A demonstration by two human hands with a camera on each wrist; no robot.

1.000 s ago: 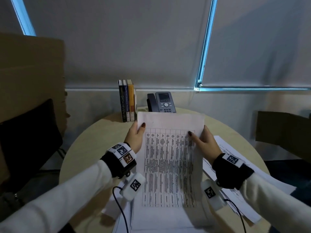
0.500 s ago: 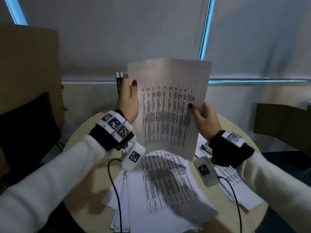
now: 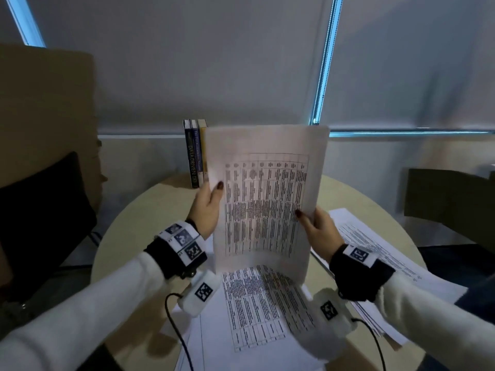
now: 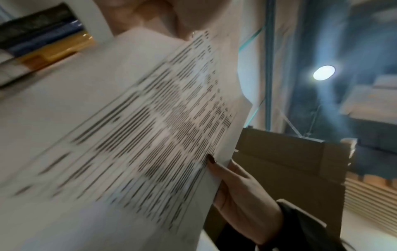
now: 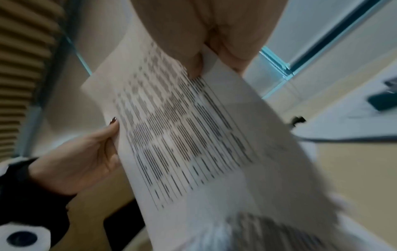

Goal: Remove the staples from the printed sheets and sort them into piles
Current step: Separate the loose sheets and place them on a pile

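I hold a printed sheet [image 3: 265, 199] with a table of text upright above the round table. My left hand [image 3: 207, 207] pinches its left edge with the thumb on the front. My right hand [image 3: 314, 228] pinches its right edge lower down. The same sheet [image 4: 150, 127] fills the left wrist view, with the right hand [image 4: 238, 190] on its edge. In the right wrist view the sheet [image 5: 193, 135] is blurred and the left hand [image 5: 86, 152] holds its far edge. Beneath lies a pile of printed sheets [image 3: 257, 317]. No staple is visible.
A second spread of printed pages [image 3: 375, 253] lies on the right of the round wooden table [image 3: 150, 210]. Three books [image 3: 194, 153] stand at the back. Cardboard boxes [image 3: 48, 116] and a black chair [image 3: 40, 215] stand left; another box [image 3: 450, 199] stands right.
Both hands lifted the top sheet off the pile and raised it upright; since half a second ago it has come down a little and the view has tilted.
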